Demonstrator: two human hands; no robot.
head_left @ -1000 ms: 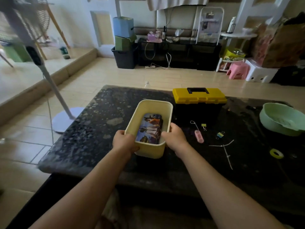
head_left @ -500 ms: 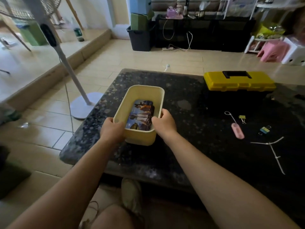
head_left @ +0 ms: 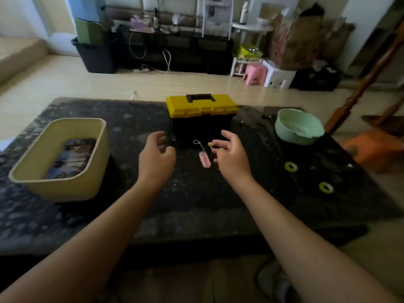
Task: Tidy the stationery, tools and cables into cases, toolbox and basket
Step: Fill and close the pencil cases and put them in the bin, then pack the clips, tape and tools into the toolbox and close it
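Our left hand [head_left: 156, 158] hovers loosely curled, empty, near the yellow toolbox [head_left: 202, 108]. Our right hand [head_left: 231, 157], fingers relaxed, hangs beside a yellow clip [head_left: 210, 145].

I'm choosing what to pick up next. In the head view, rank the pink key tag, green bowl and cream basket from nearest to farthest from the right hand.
1. Pink key tag, on the table just left of the right hand.
2. Green bowl, back right.
3. Cream basket, far left.
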